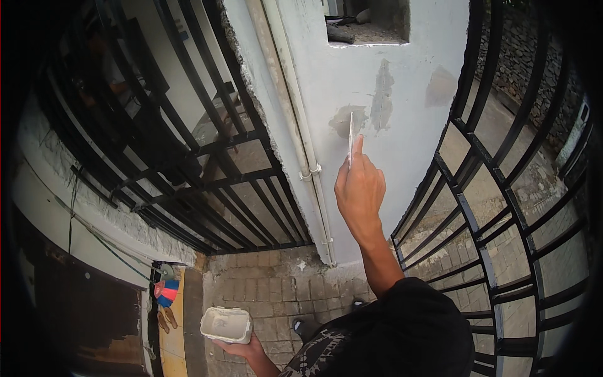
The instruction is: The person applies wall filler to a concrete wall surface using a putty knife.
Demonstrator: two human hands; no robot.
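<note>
Looks partway done to me: three grey patches (381, 94) on the white wall (418, 154), can't tell how much is left. My right fingers (358, 146) pinch the scraper (351, 135) edge-on at the left patch (341, 120). Left fingers (224, 345) cup the tub (241, 335) of paste (222, 323) down low, mostly hidden beneath it.
</note>
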